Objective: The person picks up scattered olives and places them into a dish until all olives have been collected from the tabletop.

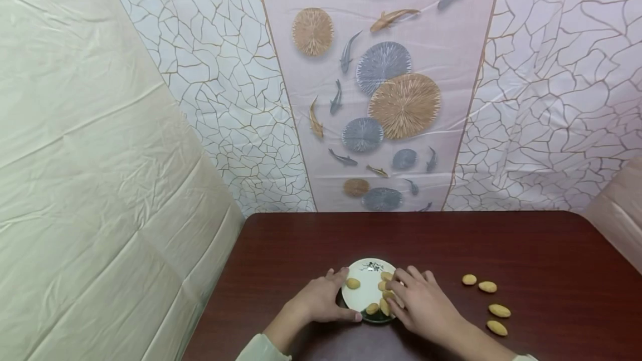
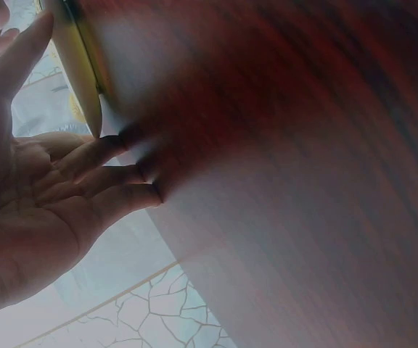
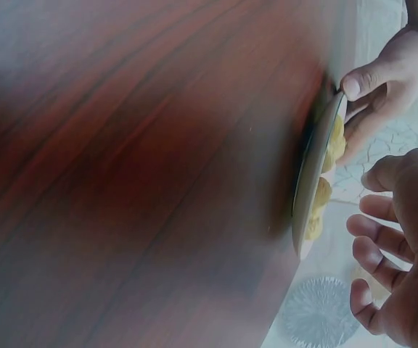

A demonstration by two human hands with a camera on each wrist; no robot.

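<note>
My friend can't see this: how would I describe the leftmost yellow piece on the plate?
Find the reddish table, then the white plate between left hand and right hand. The leftmost yellow piece sits alone, apart from the other pieces grouped toward the right hand.

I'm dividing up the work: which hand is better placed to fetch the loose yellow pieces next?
Probably the right hand: it is on the same side as the four loose yellow pieces and nearer them. The left hand is at the opposite side of the white plate, touching its rim.
</note>
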